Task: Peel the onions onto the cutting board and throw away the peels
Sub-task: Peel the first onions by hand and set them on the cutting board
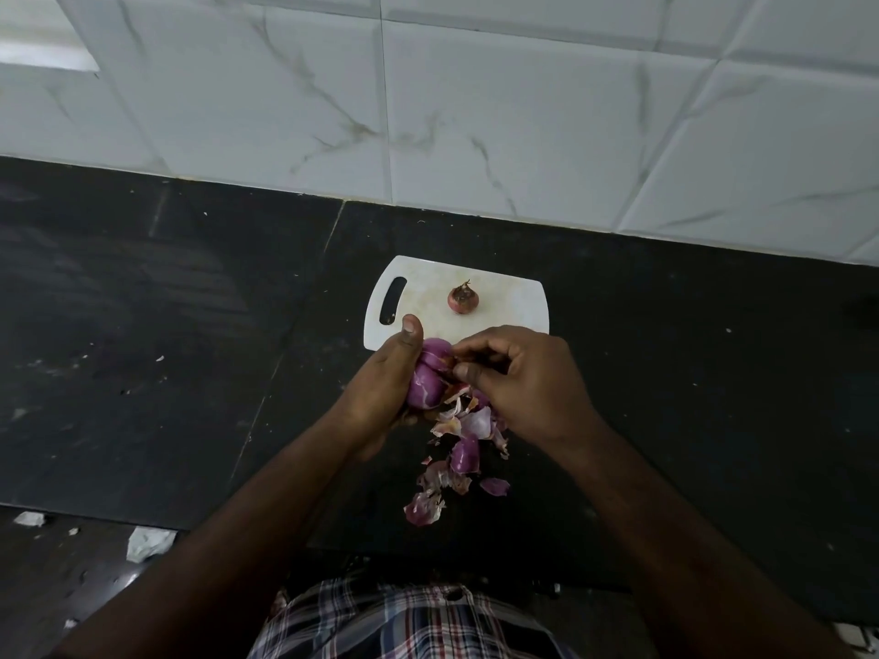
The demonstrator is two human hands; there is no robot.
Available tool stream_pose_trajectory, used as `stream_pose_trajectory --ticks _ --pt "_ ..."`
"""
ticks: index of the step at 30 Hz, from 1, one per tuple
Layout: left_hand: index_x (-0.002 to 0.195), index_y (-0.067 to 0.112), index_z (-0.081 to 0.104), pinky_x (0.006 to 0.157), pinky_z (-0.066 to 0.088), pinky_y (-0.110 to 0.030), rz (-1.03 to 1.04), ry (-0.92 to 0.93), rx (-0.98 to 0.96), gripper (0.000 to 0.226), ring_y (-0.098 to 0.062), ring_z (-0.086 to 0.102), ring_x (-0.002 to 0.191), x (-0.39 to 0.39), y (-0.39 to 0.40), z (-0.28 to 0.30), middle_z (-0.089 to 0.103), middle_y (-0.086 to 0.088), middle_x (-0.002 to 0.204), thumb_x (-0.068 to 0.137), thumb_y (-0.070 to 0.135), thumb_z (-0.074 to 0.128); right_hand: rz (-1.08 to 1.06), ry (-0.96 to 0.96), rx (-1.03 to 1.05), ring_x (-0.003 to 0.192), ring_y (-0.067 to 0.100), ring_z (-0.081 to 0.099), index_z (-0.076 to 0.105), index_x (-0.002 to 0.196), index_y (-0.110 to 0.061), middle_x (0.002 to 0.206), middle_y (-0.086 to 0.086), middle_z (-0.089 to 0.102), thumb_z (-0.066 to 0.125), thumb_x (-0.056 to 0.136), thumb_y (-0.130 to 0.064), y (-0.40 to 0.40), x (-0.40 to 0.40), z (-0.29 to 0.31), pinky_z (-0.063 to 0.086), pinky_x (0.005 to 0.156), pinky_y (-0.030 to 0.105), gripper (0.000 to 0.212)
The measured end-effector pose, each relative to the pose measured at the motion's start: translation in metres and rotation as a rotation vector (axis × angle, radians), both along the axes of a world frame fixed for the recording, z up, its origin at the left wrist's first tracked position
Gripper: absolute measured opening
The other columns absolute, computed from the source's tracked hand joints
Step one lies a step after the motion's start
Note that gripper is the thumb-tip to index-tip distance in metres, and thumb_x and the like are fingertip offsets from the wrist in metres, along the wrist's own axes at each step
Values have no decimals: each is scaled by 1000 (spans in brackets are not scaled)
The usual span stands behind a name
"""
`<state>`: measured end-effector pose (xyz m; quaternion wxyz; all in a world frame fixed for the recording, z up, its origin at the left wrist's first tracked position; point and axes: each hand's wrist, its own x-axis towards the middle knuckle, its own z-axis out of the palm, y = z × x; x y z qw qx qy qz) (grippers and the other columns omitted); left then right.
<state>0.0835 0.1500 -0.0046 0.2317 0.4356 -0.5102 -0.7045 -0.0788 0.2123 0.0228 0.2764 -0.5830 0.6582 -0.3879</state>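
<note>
The left hand [380,387] is wrapped around a purple onion [430,380], fingers curled under it and the thumb sticking up on the far side. The onion is held just above the near edge of the white cutting board [504,297]. Its long way runs from far to near, and it looks mostly bare and shiny. The right hand [523,378] is touching the onion's right side. Its fingertips [463,371] pinch a bit of skin there, so that hand is closed on peel, not on the whole onion. The spot to pull next sits on the right of the onion, right beside the right hand, so that hand is the closer one for the job, and I think the pull should go to the right and toward the body. Just below the hands, a pile of peels [456,449] lies on the black counter [142,349], trailing nearer to the person. These will need to be picked up and thrown away later. Farther back, a second onion [463,298] with its brown skin on sits alone in the middle of the board, well apart from both hands. It is not peeled yet.
</note>
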Motion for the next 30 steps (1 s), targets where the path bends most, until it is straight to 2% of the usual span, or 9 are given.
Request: stream_pose_trajectory --ticks 2,6,11,15,17,20,24,27,30 --pt "123 8 62 63 54 -29 -5 9 -1 78 -27 72 86 0 1 1 74 -18 106 87 72 34 -14 24 6 85 -4 67 77 102 -20 91 -12 74 74 86 -8 -1 0 -2 53 77 12 20" --pt "120 5 62 49 48 -23 -17 58 50 72 -19 70 71 2 4 5 74 -17 97 87 66 40 -124 -42 25 80 -7 65 75 98 -21 84 -14 70 71 88 -5 -6 -6 -9 51 70 9 19" --pt "114 5 66 59 59 -28 84 168 165 67 -24 74 79 5 0 5 75 -18 98 86 62 44 -110 77 152 79 -14 61 76 103 -22 93 -14 72 69 90 -9 -4 -18 -24 46 69 1 20" --pt "109 10 70 68 51 -34 94 99 109 69 -28 67 82 6 -4 7 75 -20 100 83 69 46 -83 141 181 93 6 67 76 107 -19 102 -6 75 62 97 -22 -3 -20 -24 52 80 22 17" --pt "113 5 66 56 53 -27 79 72 92 66 -18 69 69 4 -2 8 75 -15 89 93 62 38 -73 135 151 107 7 64 76 109 -20 115 -7 72 67 93 -33 -4 -20 -16 49 88 23 22" --pt "118 2 62 48 50 -19 47 62 78 62 -11 69 60 0 1 11 75 -7 78 103 52 30 -23 -37 38 105 0 64 75 112 -24 114 -14 70 79 79 -41 -5 -15 2 55 89 27 37" --pt "118 3 61 46 42 -18 10 33 5 69 -8 59 55 -3 3 13 68 -1 71 95 62 33 133 -36 -15 102 0 64 74 114 -24 105 -20 68 85 75 -27 -8 -6 8 58 85 29 40" --pt "117 4 62 46 39 -20 -11 12 -20 77 -16 59 61 -2 2 12 70 -15 85 88 70 36 119 -14 -81 94 2 67 78 106 -20 99 -13 72 84 76 -18 -12 -7 2 58 83 32 30" --pt "116 1 62 44 39 -18 -35 -10 -9 76 -11 61 54 -2 3 12 72 -11 81 89 67 34 99 37 -137 89 3 68 79 99 -17 92 -8 74 81 79 -14 -15 -8 -1 57 82 31 20"
